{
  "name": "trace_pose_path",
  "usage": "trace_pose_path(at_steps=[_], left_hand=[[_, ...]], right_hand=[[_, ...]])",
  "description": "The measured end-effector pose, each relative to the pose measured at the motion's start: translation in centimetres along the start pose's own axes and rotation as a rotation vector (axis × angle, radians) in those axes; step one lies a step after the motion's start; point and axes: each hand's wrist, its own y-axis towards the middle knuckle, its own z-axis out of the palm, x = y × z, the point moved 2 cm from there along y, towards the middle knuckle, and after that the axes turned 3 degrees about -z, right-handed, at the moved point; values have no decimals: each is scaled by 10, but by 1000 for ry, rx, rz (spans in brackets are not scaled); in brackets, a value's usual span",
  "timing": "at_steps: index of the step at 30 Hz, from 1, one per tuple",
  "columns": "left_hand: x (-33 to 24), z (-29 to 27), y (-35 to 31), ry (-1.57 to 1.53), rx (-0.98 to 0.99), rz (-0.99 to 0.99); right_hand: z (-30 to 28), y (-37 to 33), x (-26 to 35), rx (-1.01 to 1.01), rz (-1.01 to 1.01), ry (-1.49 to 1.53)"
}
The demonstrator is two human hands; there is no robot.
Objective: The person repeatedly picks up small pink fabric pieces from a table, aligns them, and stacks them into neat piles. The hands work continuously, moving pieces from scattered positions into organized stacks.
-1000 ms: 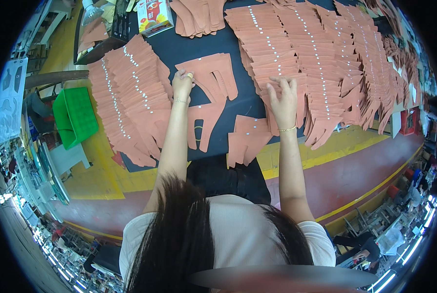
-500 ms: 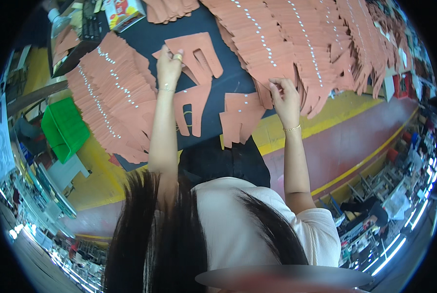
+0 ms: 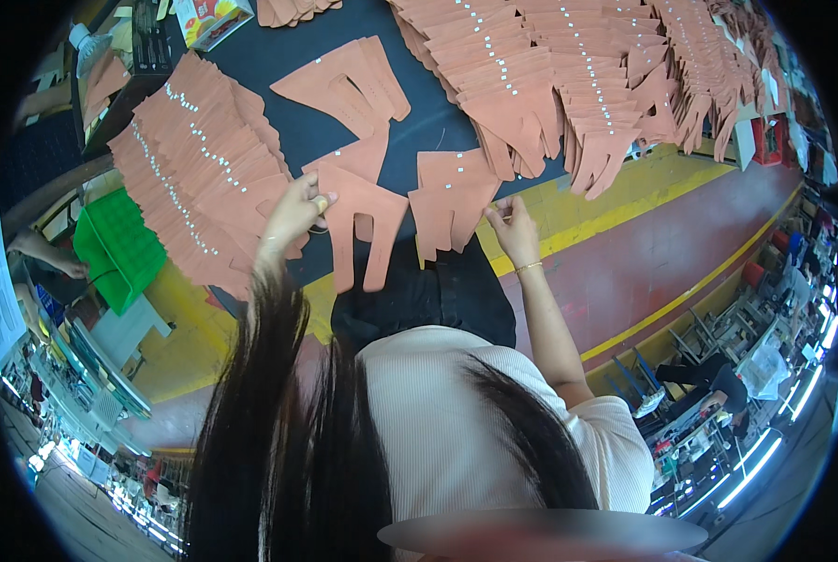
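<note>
At centre-left, the left hand pinches a two-legged salmon panel, apparently for repositioning; setting it down calls for flat legs. At centre-right, the right hand hangs beside white-marked panels, its grip unclear. Fanned stacks fill the upper right.

Print shows on the colourful box, and white labels, too tiny to read, dot the orange pieces.

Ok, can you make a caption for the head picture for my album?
Left hand pinching an orange piece, right hand by a small pile, green bin off to the left.
</note>
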Motion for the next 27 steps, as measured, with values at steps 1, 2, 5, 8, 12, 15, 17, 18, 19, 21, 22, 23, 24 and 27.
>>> trace_pose_path(at_steps=[1, 2, 5, 8, 12, 15, 17, 18, 19, 21, 22, 23, 24, 27], left_hand=[[16, 4, 7, 28, -62, -67], [26, 5, 11, 165, -137, 4], [45, 5, 18, 463, -316, 22], [50, 4, 17, 568, -353, -8], [50, 1, 16, 680, -436, -64], [43, -7, 24, 590, -452, -70], [32, -13, 37, 477, -437, -37], [25, -14, 45, 335, -418, -37], [18, -15, 53, 193, -394, -38], [4, -18, 66, -28, -385, -30], [-1, -18, 72, -108, -398, -23], [-5, -17, 77, -184, -403, -19], [-9, -17, 80, -181, -402, -25], [-14, -13, 86, -163, -415, -20]], right_hand=[[2, -2, -2, 2, 4, 7], [5, -3, -3, 7, 15, 14], [12, -5, -10, -6, 19, 49], [23, -4, -16, -5, 60, 148], [29, -1, -17, 21, 124, 160], [30, -3, -15, -38, 55, 133], [35, -4, -14, -199, 21, 150], [37, -5, -15, -286, -21, 155], [42, -3, -18, -250, 49, 255], [50, 0, -24, -179, 182, 447], [52, 0, -23, -147, 154, 430], [53, 0, -23, -119, 153, 413], [53, -2, -22, -90, 214, 387], [48, -14, -7, -131, 21, 168]])
